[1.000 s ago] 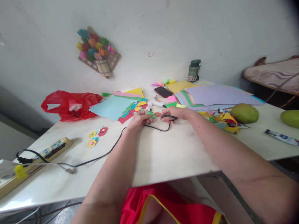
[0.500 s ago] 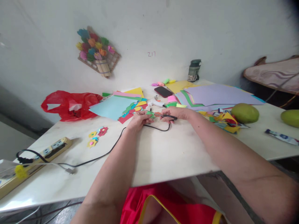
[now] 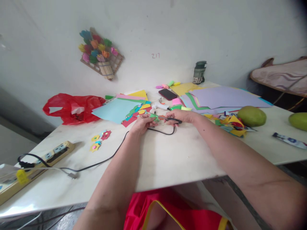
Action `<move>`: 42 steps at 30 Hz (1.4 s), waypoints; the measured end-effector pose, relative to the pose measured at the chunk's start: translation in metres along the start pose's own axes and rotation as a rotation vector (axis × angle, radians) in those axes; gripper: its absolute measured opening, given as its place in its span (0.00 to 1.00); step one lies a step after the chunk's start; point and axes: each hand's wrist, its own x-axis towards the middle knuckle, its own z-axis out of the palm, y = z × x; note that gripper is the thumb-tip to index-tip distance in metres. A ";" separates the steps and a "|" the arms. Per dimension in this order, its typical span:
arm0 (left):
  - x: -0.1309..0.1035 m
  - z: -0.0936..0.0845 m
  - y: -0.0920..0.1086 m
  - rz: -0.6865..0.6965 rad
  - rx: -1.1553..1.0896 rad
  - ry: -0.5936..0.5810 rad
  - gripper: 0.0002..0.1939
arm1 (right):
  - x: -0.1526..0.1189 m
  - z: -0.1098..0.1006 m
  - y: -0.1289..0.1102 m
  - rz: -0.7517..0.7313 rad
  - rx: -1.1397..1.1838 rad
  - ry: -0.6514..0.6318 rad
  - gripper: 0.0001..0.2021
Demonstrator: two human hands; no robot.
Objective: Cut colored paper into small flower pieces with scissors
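Note:
My left hand (image 3: pixel 142 123) pinches a small piece of green paper (image 3: pixel 154 118) above the middle of the table. Closed around the black handles of a pair of scissors (image 3: pixel 174 120) is my right hand (image 3: pixel 177 115). The scissor blades point left and meet the green paper at my left fingertips; how wide they stand apart is too small to tell. Just behind my hands lie a white glue gun (image 3: pixel 160 105) and cut paper scraps (image 3: pixel 135 115). A black cord (image 3: pixel 161 131) runs across the table under my left forearm.
Paper flowers (image 3: pixel 100 140) lie left, near a power strip (image 3: pixel 55 155) and a red plastic bag (image 3: pixel 74 108). Behind are a phone (image 3: pixel 168 94), a bottle (image 3: pixel 199 72) and coloured sheets (image 3: pixel 220 97). Green mangoes (image 3: pixel 251 116) and a glue tube (image 3: pixel 289 140) are at right.

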 end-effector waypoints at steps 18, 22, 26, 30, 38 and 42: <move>0.003 -0.002 -0.003 0.030 -0.069 0.006 0.14 | 0.001 0.003 -0.002 -0.016 0.087 0.021 0.16; 0.002 -0.001 -0.002 0.019 -0.069 0.025 0.13 | 0.002 0.004 -0.002 -0.013 0.122 0.033 0.15; 0.001 0.000 0.000 -0.001 -0.064 0.049 0.12 | 0.002 0.004 -0.002 -0.019 0.151 0.023 0.14; 0.001 0.001 0.000 0.000 -0.068 0.062 0.13 | 0.002 0.004 -0.002 -0.022 0.167 0.023 0.13; 0.001 0.000 -0.001 0.007 -0.045 0.047 0.14 | 0.001 0.004 -0.003 -0.008 0.158 0.034 0.12; 0.001 -0.001 -0.001 0.003 -0.023 0.059 0.15 | 0.000 0.004 -0.004 -0.009 0.170 0.035 0.12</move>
